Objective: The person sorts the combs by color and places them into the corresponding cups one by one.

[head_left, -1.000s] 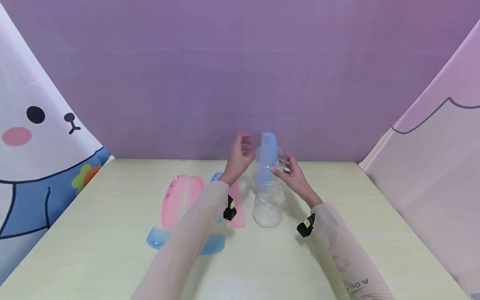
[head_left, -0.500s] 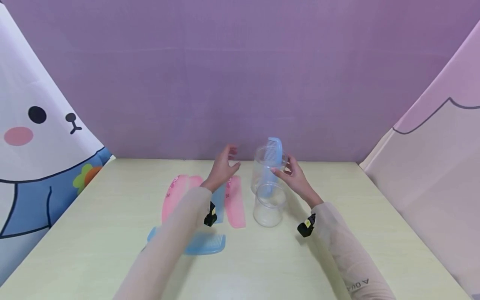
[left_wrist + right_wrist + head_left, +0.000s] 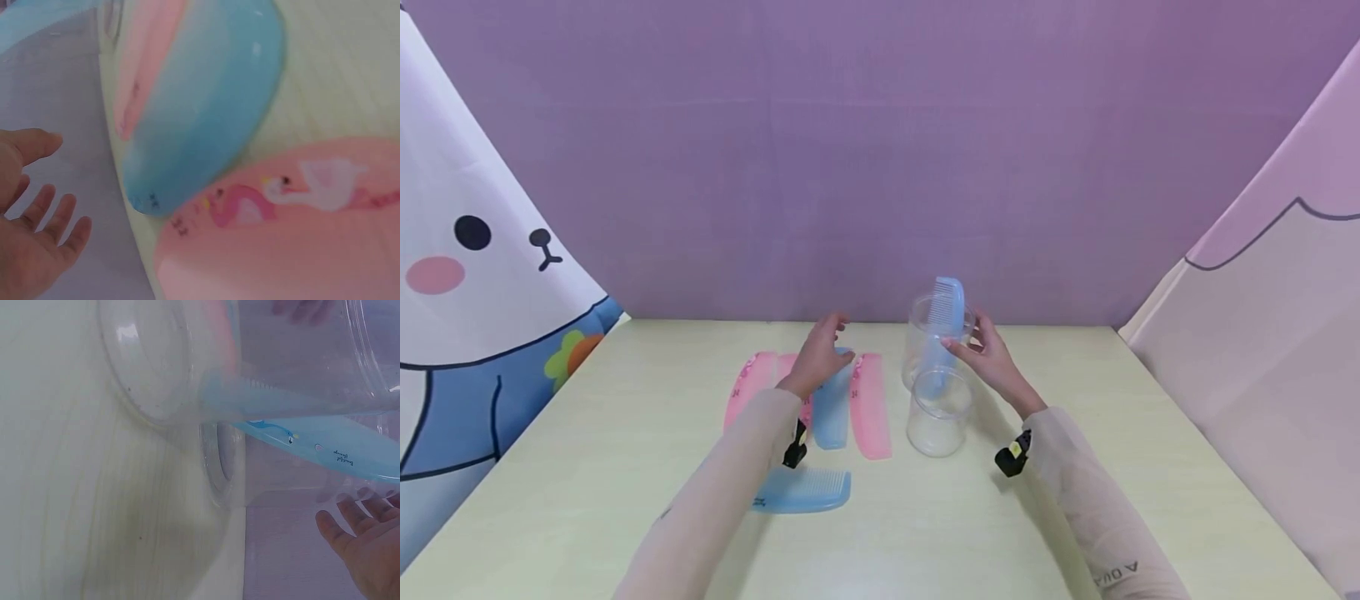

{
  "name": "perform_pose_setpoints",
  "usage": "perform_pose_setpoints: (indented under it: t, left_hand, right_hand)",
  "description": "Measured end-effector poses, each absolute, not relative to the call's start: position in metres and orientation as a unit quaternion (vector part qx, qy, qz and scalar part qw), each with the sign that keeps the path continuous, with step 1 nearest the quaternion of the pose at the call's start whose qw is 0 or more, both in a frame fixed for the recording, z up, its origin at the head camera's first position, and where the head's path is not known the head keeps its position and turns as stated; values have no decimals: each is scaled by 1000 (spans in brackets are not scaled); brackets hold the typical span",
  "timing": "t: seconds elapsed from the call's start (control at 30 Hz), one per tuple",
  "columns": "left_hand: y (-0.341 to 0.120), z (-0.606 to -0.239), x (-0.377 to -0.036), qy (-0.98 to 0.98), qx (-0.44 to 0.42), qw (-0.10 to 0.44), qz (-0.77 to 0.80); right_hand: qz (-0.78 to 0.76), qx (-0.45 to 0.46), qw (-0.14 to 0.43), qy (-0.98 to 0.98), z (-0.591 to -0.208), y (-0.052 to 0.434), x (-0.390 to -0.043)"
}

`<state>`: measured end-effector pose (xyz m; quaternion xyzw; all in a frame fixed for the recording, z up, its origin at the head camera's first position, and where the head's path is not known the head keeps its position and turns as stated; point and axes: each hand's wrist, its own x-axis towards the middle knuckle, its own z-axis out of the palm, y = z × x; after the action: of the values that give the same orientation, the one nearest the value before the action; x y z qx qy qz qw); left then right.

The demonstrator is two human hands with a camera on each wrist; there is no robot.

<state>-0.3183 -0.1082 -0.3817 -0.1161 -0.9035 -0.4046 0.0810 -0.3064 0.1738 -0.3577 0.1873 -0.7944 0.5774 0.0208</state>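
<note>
Two clear jars on my feed; I take the back jar (image 3: 915, 348) as landmark. Right hand (image 3: 988, 357) is clamped on its right side, thumb toward the near face, fingers by the rim. Probably a steadying grip, as the jar comb (image 3: 957, 308) stands inside, taller than the wall and top-heavy to my eye. It tilts right, likely because the jar is much wider than it. Front jar (image 3: 936, 435) sits on the back jar's near side; contact between them I can't tell.

Left hand (image 3: 820, 357) hangs left of the back jar, fingers and thumb apart, holding nothing. Below and around it, a row of combs lies flat, side by side. Outward from the back jar: right pink comb (image 3: 869, 408), mid blue comb (image 3: 831, 412), mid pink comb (image 3: 786, 364), left pink comb (image 3: 748, 388). Near blue comb (image 3: 802, 494) lies crosswise, nearer me than the back jar.
</note>
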Motion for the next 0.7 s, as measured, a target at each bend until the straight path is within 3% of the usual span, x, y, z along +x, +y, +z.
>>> perform_pose_setpoints:
  t: [0.7]
  left_hand:
    - [-116, -403, -314, -951, -64, -6, -302]
  right_hand:
    - [568, 182, 42, -802, -374, 177, -320]
